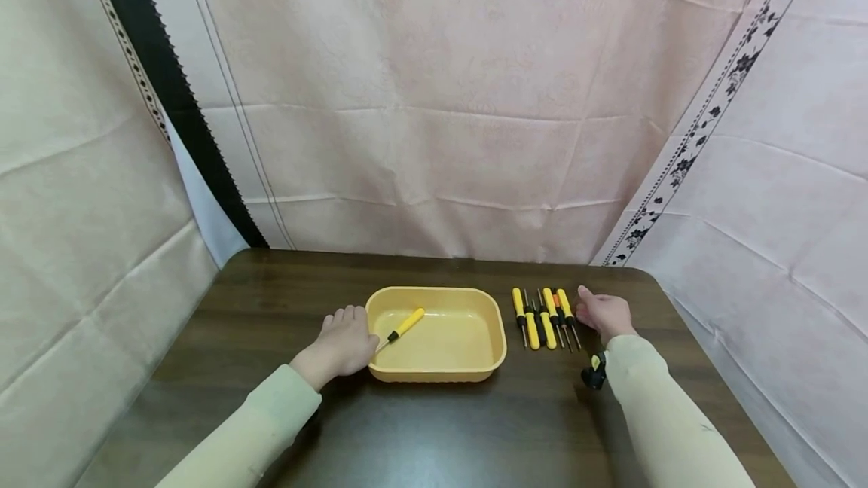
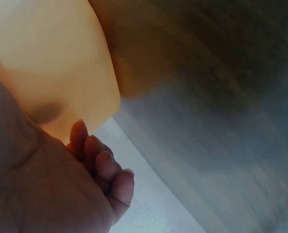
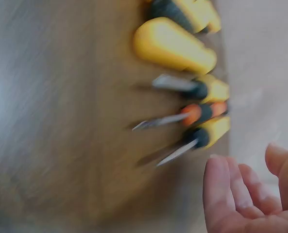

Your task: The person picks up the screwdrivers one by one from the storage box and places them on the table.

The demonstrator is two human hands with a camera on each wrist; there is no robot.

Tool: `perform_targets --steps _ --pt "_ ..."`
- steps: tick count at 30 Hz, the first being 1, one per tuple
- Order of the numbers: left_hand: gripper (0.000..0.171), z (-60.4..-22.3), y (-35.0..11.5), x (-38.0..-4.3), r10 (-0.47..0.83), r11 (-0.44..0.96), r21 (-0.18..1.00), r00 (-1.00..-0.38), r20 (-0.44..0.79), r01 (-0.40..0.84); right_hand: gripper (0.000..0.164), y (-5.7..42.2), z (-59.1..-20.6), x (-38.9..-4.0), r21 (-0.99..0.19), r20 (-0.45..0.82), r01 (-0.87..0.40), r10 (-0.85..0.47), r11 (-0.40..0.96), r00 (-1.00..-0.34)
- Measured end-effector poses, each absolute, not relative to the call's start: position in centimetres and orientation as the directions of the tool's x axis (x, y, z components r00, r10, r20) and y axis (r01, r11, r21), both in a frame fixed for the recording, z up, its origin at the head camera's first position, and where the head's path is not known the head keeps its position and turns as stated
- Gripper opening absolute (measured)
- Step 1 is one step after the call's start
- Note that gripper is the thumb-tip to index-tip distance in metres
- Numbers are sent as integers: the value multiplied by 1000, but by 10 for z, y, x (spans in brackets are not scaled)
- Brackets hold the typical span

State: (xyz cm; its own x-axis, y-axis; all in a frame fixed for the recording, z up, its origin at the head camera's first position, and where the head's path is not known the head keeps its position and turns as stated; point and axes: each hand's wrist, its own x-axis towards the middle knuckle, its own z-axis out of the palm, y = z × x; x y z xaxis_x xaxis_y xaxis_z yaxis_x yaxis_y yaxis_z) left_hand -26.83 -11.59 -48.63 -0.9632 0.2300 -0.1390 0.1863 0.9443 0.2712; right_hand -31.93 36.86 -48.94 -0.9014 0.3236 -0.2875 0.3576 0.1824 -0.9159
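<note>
A yellow plastic tray (image 1: 434,379) stands mid-table, and one screwdriver (image 1: 411,320) with a yellow and black handle lies in its left part. My left hand (image 1: 342,343) holds the tray's left side, the thumb over the rim and the fingers along the outer wall. In the left wrist view the fingers (image 2: 119,187) curve loosely beside the translucent tray wall (image 2: 61,63). To the right lies a row of several screwdrivers (image 1: 548,312), mostly yellow and black, one orange and black (image 3: 200,113). My right hand (image 1: 606,315) is just right of the row, apart from it, fingers loosely bent and holding nothing.
A dark wooden table (image 1: 434,435) carries everything. Pale cloth (image 1: 434,96) hangs behind its far edge, with more cloth at the left and right. A small black device (image 1: 594,372) sits at my right wrist.
</note>
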Motion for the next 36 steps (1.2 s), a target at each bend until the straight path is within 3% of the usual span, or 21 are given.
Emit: perform_targets --steps 8,19,36 --pt "46 -486 -120 -268 228 947 262 -963 -142 185 84 323 -444 -316 -949 -246 277 194 153 -950" --pt "47 -489 -118 -270 231 948 252 -965 -126 194 88 262 -413 -309 -956 -259 266 73 120 -963" --pt "43 -484 -115 -267 251 939 268 -962 -109 215 61 177 -422 -296 -960 -263 258 -37 111 -964"
